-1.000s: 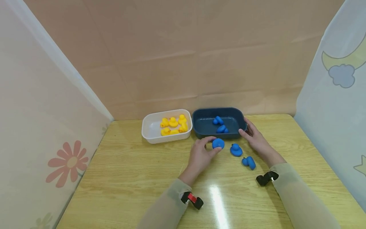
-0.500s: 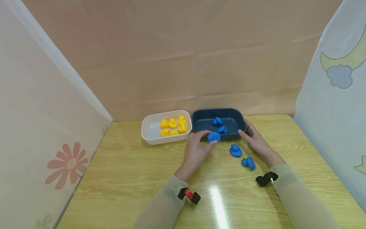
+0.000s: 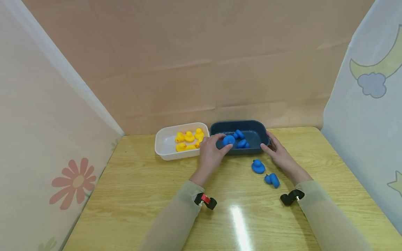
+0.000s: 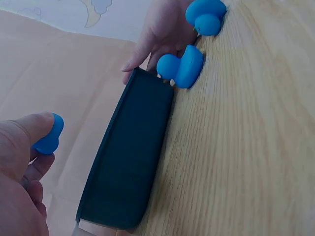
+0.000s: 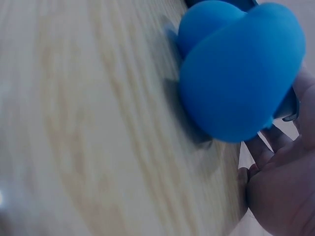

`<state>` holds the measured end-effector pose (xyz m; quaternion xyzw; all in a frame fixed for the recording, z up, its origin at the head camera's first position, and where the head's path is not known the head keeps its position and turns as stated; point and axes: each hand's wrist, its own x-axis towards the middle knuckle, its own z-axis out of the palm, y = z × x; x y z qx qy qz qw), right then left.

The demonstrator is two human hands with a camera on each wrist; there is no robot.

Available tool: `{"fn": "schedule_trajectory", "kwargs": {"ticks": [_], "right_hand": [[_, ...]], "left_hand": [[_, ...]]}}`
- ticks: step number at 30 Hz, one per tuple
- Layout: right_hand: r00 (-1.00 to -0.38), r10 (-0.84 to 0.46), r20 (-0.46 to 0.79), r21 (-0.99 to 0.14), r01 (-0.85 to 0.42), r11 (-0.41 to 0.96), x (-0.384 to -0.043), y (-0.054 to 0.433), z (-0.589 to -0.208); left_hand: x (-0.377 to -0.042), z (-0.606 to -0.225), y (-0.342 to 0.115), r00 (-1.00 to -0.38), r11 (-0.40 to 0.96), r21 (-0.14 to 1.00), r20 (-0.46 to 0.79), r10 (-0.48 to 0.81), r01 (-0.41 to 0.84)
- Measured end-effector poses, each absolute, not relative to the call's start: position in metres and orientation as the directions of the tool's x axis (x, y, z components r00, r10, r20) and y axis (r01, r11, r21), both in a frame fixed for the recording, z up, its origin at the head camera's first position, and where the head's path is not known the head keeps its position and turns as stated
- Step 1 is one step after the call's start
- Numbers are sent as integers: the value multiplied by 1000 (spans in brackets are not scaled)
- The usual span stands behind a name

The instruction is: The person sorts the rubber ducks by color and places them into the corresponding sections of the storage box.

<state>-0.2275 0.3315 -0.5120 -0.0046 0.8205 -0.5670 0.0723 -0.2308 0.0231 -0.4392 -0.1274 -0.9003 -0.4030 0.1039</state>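
Between the thumb and fingers of my left hand [image 3: 209, 155] a blue toy duck [image 3: 229, 140] is pinched, held over the left part of a dark blue bin [image 3: 251, 151]. In the left wrist view this duck [image 4: 51, 135] hangs above the level of the bin's rim [image 4: 110, 125]. My right hand [image 3: 281, 155] grips the bin's right end, thumb at the near corner and fingers round the side. Two blue ducks [image 3: 242, 144] lie inside the bin. Two more [image 3: 258, 167] are on the table before it; one [image 5: 241, 73] looms large in the right wrist view.
Left of the dark bin stands a white bin [image 3: 161, 143] holding several yellow ducks [image 3: 189, 136], partly hidden by my left hand. Both bins sit at the back of the wooden table [image 3: 141, 195], near a brown backdrop [image 3: 157, 69]. Printed curtains [image 3: 34, 122] hang at the sides.
My left hand has carried the blue duck up, leftward and away from me, from in front of the dark bin to over it. The right hand stays at the bin's end.
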Motion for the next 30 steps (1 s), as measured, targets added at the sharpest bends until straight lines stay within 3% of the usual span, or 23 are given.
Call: {"fn": "schedule_trajectory", "kwargs": {"ticks": [12, 30], "right_hand": [[-989, -92, -112, -936, 74, 343, -225, 329, -514], [-990, -87, -110, -928, 71, 365, -224, 329, -506]], "left_hand": [[-259, -439, 22, -959, 743, 610, 233, 164, 275], [-259, -433, 22, -958, 744, 606, 220, 183, 281]]}}
